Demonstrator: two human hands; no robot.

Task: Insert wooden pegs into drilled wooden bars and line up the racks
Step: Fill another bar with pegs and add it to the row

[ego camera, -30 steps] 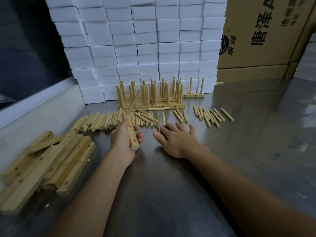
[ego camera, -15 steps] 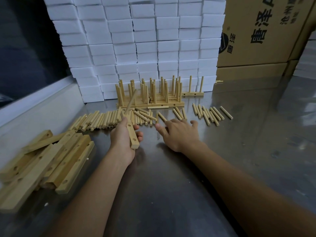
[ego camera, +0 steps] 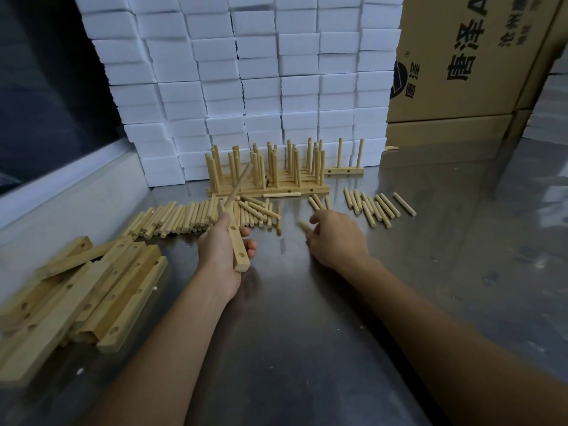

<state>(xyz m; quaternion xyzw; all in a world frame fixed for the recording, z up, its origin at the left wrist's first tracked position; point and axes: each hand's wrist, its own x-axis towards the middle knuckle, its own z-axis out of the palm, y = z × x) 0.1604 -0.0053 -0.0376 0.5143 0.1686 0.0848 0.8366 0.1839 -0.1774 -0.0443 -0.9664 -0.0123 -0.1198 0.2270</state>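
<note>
My left hand (ego camera: 219,252) grips a drilled wooden bar (ego camera: 238,252) above the steel table, with one peg (ego camera: 239,186) standing in the bar's far end and leaning away from me. My right hand (ego camera: 336,238) hovers low to the right of it and pinches a loose peg (ego camera: 303,226) at its fingertips. Loose pegs (ego camera: 190,216) lie in a long row behind my left hand, and more pegs (ego camera: 373,206) lie right of my right hand. Finished racks (ego camera: 267,172) stand lined up at the back. Another rack with two pegs (ego camera: 345,169) stands just to their right.
A pile of drilled bars (ego camera: 83,299) lies at the left on the steel table (ego camera: 307,348). A wall of white foam blocks (ego camera: 261,78) rises behind the racks. Cardboard boxes (ego camera: 467,63) stand at the back right. A raised white ledge (ego camera: 67,186) borders the table's left side.
My right hand has lifted off the table, where it lay flat, and closed its fingers on one peg. My left hand holds the bar in the same place.
</note>
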